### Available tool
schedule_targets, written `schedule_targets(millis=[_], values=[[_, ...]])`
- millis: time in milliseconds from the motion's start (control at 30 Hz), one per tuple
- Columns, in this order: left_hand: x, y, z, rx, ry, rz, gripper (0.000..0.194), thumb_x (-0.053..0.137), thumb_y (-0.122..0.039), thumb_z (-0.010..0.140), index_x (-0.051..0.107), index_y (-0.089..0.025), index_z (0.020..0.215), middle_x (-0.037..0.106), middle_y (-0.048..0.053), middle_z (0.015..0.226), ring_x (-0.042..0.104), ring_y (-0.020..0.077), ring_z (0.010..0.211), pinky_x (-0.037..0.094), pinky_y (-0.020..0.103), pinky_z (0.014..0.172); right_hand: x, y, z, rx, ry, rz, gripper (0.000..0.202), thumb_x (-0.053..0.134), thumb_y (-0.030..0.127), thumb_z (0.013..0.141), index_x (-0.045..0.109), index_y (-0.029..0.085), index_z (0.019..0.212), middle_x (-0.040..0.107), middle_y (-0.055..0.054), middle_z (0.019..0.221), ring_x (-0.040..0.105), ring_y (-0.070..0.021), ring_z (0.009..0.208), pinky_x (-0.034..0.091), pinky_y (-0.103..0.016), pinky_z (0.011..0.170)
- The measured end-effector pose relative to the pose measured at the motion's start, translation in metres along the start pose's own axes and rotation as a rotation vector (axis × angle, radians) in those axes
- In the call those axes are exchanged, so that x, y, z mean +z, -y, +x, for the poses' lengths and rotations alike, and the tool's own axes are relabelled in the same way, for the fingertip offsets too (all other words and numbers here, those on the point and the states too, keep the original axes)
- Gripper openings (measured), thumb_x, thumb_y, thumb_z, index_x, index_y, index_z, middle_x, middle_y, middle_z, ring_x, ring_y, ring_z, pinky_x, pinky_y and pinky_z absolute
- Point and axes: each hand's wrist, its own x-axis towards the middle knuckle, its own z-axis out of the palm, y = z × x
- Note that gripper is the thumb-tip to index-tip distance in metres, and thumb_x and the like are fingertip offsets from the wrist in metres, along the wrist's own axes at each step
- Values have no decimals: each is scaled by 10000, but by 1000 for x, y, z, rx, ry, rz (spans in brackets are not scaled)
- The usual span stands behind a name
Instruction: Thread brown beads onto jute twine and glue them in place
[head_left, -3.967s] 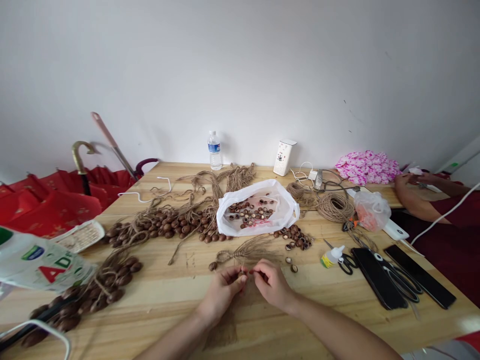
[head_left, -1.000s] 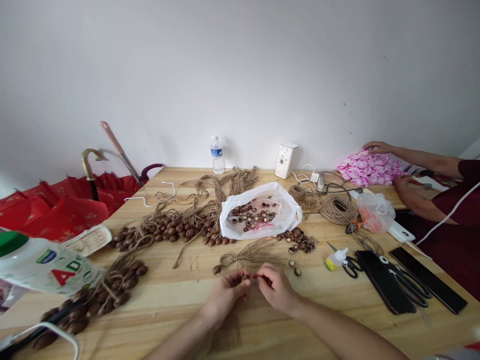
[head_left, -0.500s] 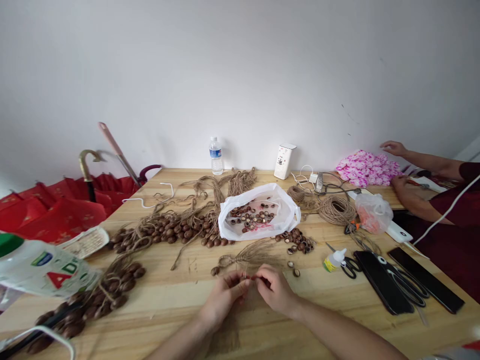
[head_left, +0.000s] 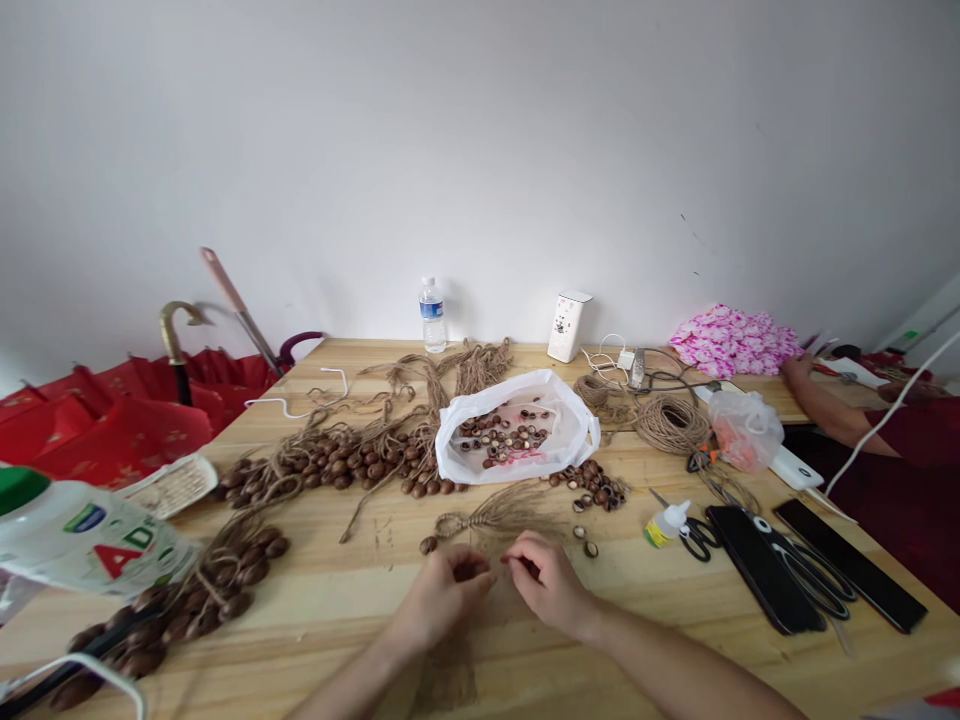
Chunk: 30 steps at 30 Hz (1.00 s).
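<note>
Near the front middle of the table are my left hand (head_left: 450,590) and my right hand (head_left: 553,582), a small gap between their fingertips. The left fingers are curled in a pinch. Blurred brown strands like jute twine (head_left: 448,665) hang below that hand. My right thumb and forefinger are pinched too, and what lies in them is too small to make out. Just beyond both hands lies a braided twine bundle (head_left: 480,520) with loose ends and one brown nut shell (head_left: 428,545) beside its loop.
A white plastic bag (head_left: 517,472) holds split shells. Shells tied with twine (head_left: 337,455) pile up at left, near a white bottle (head_left: 90,535). On the right are a glue bottle (head_left: 666,524), scissors (head_left: 814,575), a phone (head_left: 765,570) and a co-worker's arm (head_left: 836,410).
My hands have moved slightly apart, from fingertips nearly touching to a small gap. One of the co-worker's hands has left the top of the pink-and-white pile.
</note>
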Motion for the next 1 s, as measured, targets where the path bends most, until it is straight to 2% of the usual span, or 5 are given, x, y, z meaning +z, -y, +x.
schedule_targets(millis=[167,267,400,567,1000], values=[[-21,-9,-3,30,90,420,153,558,-307,685,575,-164,632,487,-36,553,428,125,542,287,241,505,-10,1,6,-149,-71,-92,221,422,92,843,611,149,943,610,-88,869,576,-166,804,485,-288,719],[-35,-14,-4,66,35,686,102,565,-268,671,586,-176,633,575,-4,616,497,149,588,312,248,540,-17,2,16,-271,73,-291,338,415,69,829,577,155,1112,580,-120,1138,474,-225,1118,422,-386,932],[-46,-19,-3,36,18,915,66,574,-246,683,598,-189,659,652,39,724,587,198,696,355,266,598,-19,-2,25,-191,299,-541,363,436,151,862,543,143,1208,489,-97,1325,346,-250,1252,349,-421,1016],[-44,-17,0,-34,8,1045,107,572,-270,739,631,-185,766,680,85,877,629,242,838,409,291,681,-13,-2,26,-62,324,-699,456,455,310,881,484,96,1283,409,-129,1393,327,-287,1244,291,-445,1036],[-48,-22,-2,-100,-95,1156,195,552,-324,783,658,-193,881,629,101,960,631,242,870,452,312,718,-1,10,33,38,290,-727,488,439,341,877,453,103,1302,385,-159,1399,338,-318,1208,298,-477,972]])
